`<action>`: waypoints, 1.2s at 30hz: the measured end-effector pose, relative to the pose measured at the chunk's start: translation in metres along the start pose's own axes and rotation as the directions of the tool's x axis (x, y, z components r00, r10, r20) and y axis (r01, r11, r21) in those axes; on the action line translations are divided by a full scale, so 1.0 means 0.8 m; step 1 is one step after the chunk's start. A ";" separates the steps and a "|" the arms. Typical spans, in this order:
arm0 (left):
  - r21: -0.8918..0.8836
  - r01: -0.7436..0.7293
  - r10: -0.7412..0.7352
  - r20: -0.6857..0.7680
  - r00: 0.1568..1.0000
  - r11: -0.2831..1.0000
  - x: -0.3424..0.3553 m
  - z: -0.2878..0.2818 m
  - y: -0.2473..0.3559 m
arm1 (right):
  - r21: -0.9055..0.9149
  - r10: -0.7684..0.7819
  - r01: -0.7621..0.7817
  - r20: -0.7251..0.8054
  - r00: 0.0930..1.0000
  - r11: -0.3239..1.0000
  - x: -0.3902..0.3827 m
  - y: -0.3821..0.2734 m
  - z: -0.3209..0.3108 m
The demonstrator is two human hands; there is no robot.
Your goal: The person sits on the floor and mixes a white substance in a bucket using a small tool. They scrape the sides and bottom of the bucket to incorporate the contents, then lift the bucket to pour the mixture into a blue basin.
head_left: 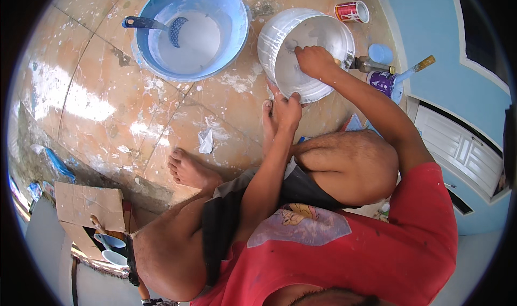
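Note:
A silvery, white-smeared metal pot leans tilted with its mouth toward me. My left hand grips its lower rim beside my bare right foot, fingers closed round the edge. My right hand is inside the pot against its pale inner surface, fingers curled; whatever they hold is hidden or too small to name. Left of the pot, a blue basin contains pale liquid, and a dark-handled tool with a perforated blue head rests across its rim.
Near the wall stand a red can, blue cup, bottle and purple bucket with a brush. Torn paper lies on the spattered tiles. A cardboard box sits left of my legs, beside the step edge.

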State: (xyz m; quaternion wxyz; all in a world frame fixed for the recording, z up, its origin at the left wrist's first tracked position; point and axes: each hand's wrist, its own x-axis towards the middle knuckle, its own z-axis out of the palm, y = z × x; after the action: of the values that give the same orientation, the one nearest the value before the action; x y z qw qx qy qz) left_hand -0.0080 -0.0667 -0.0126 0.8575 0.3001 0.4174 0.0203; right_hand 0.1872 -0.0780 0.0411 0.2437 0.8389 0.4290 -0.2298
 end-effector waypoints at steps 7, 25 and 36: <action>-0.079 0.073 -0.074 -0.005 0.997 0.994 -0.018 0.008 0.034 | 0.099 0.065 -0.093 0.253 0.965 0.991 0.016 0.001 0.004; -0.092 -0.003 0.001 -0.027 1.000 0.996 -0.005 0.003 0.012 | 0.089 0.040 -0.049 0.109 0.993 0.995 -0.018 -0.031 0.006; -0.093 -0.005 0.006 0.012 1.000 0.996 -0.010 -0.001 0.026 | 0.226 0.092 -0.157 0.276 0.957 0.961 0.012 -0.014 0.041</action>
State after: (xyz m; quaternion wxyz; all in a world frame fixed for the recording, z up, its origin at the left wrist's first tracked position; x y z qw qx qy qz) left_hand -0.0095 -0.0514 0.0032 0.8730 0.2610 0.4099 0.0402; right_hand 0.1776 -0.0862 0.0076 0.2070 0.8501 0.3070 -0.3745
